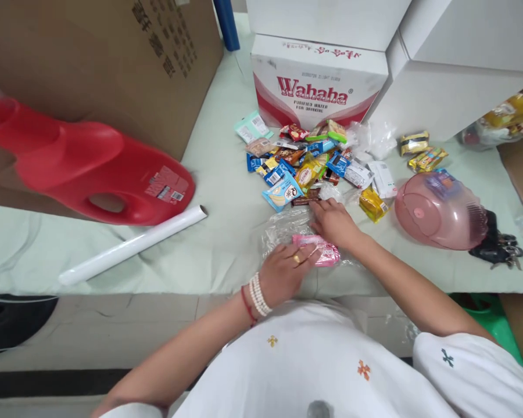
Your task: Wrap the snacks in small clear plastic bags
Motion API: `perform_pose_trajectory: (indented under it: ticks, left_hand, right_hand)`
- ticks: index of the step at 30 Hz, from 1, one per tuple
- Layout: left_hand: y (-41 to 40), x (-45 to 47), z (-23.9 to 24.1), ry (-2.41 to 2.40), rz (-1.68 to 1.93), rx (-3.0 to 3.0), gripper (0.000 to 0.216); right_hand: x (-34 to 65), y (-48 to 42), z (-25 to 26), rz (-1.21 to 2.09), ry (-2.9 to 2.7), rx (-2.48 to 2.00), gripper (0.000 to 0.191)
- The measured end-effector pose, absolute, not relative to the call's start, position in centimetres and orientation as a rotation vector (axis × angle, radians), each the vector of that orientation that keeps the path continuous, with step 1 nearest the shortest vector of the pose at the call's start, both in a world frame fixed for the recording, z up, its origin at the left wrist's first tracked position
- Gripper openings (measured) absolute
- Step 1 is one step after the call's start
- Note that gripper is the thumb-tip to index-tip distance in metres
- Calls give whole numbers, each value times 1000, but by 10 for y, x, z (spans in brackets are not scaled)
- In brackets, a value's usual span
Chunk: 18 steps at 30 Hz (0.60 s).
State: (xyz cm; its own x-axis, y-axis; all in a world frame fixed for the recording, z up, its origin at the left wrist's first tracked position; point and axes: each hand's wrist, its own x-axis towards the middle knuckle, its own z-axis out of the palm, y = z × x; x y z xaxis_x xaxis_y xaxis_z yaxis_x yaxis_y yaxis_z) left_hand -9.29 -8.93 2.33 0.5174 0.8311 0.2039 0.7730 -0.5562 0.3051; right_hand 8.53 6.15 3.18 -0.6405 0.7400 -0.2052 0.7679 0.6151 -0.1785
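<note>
My left hand point(287, 270) lies over a pink snack packet point(326, 254), its fingers stretched across the packet's left part. Under that packet spreads a clear plastic bag point(283, 227), crumpled on the green-covered table. My right hand point(335, 223) reaches to the near edge of a pile of wrapped snacks, thumb and fingers apart. Its fingertips are at a dark brown wrapped bar point(302, 201); whether they touch it I cannot tell. Beside the bar are a light blue packet point(282, 193) and a yellow packet point(309, 173). A gold packet point(372, 204) lies right of the hand.
A red jug point(126, 200) and a white tube point(133, 245) lie at left beside a large cardboard box point(113, 58). A Wahaba-style white-and-red carton point(318, 87) stands behind the pile. At right are a pink translucent container point(436, 212) and keys point(511, 251).
</note>
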Motion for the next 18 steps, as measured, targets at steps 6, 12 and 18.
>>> perform_pose_trajectory:
  ticks: [6,12,18]
  left_hand:
    - [-80,-70,-4,1364,277,2533,47]
    - [-89,-68,-6,1448,325,2521,44]
    - [-91,-66,-10,1455,400,2424,39]
  right_hand:
    - [80,77,49,-680,2629,1286,22]
    - [102,32,72,-390,2768,987,21]
    - [130,-27,26,-316,3009,868,34]
